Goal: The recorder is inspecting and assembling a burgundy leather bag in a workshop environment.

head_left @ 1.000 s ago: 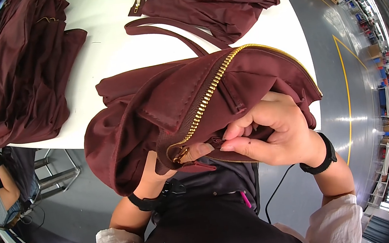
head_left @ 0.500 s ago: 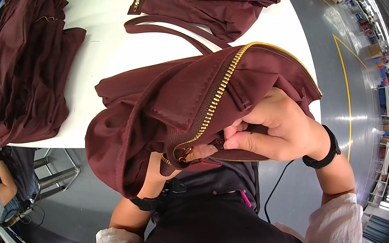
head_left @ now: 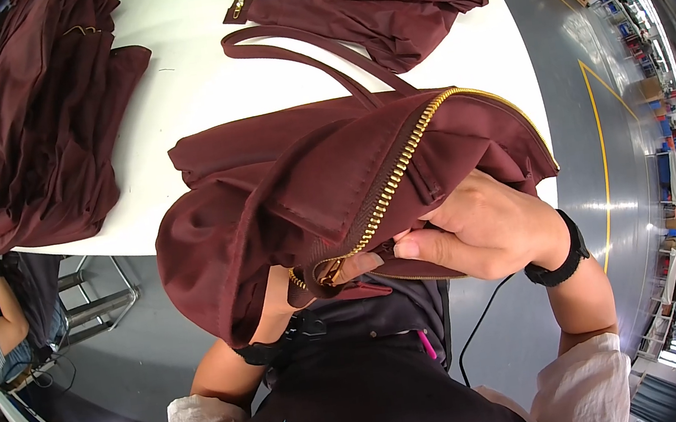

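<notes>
The maroon bag (head_left: 314, 188) is between the left hand (head_left: 280, 292) and the right hand (head_left: 490, 229), partly over the worktop (head_left: 194, 93). I see the left holding its edge near the zipper (head_left: 390, 187); the right is narrow against the bag, whether gripping, I cannot tell.

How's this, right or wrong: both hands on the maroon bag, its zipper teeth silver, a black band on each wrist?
Wrong colour: head view shows gold zipper teeth, not silver. Left hand and right hand on the maroon bag, black band on each wrist: correct.
</notes>
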A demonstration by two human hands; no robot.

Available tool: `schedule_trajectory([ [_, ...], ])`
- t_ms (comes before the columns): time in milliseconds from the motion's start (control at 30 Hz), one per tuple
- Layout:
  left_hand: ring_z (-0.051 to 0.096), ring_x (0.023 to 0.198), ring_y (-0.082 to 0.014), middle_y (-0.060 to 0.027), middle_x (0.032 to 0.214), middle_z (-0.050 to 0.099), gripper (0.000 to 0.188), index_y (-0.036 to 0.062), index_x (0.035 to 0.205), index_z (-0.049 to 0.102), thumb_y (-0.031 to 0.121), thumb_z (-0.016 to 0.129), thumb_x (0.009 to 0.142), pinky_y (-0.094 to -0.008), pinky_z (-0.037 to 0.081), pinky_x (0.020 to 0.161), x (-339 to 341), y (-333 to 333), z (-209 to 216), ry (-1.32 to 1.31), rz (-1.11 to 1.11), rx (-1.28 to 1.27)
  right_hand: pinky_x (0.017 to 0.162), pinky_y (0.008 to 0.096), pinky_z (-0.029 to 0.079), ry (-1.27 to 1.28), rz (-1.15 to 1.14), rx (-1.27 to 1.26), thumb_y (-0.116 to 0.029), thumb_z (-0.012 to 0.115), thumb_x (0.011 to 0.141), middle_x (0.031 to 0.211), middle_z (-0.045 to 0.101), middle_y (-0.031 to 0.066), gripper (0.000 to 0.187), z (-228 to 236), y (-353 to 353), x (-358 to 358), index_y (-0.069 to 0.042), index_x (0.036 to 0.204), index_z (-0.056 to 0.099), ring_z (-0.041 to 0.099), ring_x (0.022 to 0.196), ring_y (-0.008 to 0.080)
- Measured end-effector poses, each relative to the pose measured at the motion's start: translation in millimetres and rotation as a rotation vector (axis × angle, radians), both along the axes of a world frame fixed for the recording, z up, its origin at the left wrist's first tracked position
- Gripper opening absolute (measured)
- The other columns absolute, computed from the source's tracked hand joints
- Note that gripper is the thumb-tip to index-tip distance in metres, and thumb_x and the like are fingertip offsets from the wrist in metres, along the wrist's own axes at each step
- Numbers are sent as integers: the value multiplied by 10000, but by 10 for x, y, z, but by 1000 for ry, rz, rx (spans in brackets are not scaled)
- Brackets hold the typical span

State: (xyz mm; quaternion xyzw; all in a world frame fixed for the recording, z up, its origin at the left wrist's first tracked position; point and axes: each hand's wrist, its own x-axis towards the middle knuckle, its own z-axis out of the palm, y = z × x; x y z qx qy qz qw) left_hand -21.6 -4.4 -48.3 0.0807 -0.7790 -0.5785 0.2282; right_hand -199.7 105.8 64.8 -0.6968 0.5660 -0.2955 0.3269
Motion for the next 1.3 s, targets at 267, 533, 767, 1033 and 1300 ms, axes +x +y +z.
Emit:
schedule_trajectory([
  [267,508,1185,-233,-81,1277,544,584,84,1290,508,262,754,792,-391,401,1008,-22,-24,42,69,-61,280,668,378,424,-55,-84,108,-108,605,838,739,580,91,84,53,109,-25,-37,864,568,539,692,297],
  [533,522,1165,-221,-85,1260,558,586,73,1296,510,239,754,790,-368,403,1005,69,29,81,-95,-28,385,567,298,444,-121,-201,-107,-36,729,734,741,612,63,142,-4,149,81,-52,841,637,577,649,209],
  [767,536,1145,-219,-84,1243,572,566,67,1274,530,230,760,783,-362,414,991,45,23,63,12,-18,364,638,296,445,47,-181,-317,-78,768,729,783,645,52,146,-71,105,63,-76,857,699,607,713,203],
  [1033,552,1121,-216,-84,1224,586,544,59,1248,553,220,767,774,-356,427,976,-1,12,13,133,-5,344,609,342,458,115,-125,-360,-79,716,741,809,580,63,120,-70,78,53,-76,827,633,567,703,253],
  [1300,586,1061,-204,-85,1179,618,487,34,1176,603,184,783,749,-340,459,931,-6,57,72,193,48,518,621,347,454,174,-96,-334,-111,700,777,819,575,64,128,-68,85,29,-76,869,618,559,707,257],
])
